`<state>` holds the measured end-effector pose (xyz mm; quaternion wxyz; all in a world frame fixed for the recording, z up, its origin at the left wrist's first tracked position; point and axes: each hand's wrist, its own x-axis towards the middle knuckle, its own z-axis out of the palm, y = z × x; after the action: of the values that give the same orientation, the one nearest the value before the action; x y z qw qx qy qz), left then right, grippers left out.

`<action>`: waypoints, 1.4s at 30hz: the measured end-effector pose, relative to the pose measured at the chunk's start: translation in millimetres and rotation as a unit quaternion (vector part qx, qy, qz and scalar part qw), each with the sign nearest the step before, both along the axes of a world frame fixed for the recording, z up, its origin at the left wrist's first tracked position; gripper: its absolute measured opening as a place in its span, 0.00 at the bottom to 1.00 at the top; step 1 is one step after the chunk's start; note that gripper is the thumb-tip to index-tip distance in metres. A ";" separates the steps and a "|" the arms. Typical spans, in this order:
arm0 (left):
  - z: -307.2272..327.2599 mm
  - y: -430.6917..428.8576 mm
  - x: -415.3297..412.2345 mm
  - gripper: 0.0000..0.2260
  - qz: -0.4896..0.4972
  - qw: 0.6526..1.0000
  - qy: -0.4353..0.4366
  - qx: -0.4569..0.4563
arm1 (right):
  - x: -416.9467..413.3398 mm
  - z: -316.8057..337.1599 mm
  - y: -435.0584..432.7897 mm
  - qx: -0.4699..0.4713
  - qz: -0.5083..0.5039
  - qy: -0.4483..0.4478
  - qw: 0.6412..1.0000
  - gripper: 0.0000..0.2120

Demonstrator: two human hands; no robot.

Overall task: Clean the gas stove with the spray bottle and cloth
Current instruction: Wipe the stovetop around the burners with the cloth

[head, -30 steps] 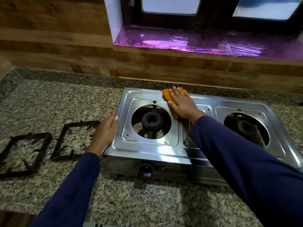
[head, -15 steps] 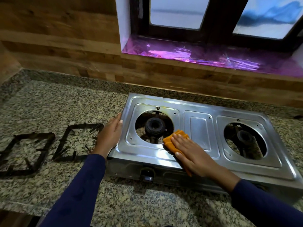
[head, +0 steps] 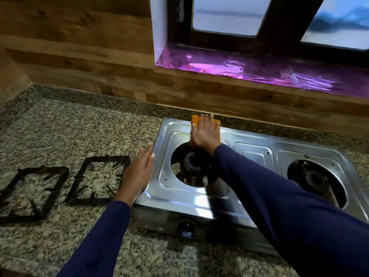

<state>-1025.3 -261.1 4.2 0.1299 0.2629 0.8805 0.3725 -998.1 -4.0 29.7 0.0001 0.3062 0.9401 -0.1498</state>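
Right hand [head: 205, 132] stretched forward, palm down, fingers flat; left hand [head: 139, 172] open.

One gas stove [head: 201, 204] with two burners [head: 192, 162] [head: 316, 179], two loose grates [head: 98, 179] [head: 33, 193], one orange cloth [head: 195, 121], two hands [head: 138, 172] [head: 204, 133].

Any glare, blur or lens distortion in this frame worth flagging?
Head view: bright glare streaks on the gas stove front lip and the purple foil sill; wide-angle bending of the countertop edges; slight softness on the right hand over the cloth.
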 end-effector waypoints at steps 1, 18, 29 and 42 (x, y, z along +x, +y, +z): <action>-0.7 0.9 -0.9 0.21 0.001 1.000 0.000 0.004 | -11.6 0.0 -10.0 0.004 0.011 0.002 1.000 0.31; 0.9 -18.9 5.1 0.32 0.200 0.917 -0.153 0.308 | 24.4 -9.2 -140.3 -0.029 0.379 0.151 0.913 0.23; 39.9 -15.2 24.0 0.33 -0.003 0.959 -0.253 0.127 | 183.8 41.8 -114.6 -0.506 0.306 0.100 0.800 0.15; 24.2 -12.4 29.0 0.37 0.045 0.926 -0.311 0.206 | 243.3 2.5 -72.6 -0.041 0.094 0.075 0.992 0.33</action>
<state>-996.3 -273.5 28.4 0.3234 0.1144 0.7104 0.6146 -754.8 -76.6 32.1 -0.0441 0.2042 0.9551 -0.2100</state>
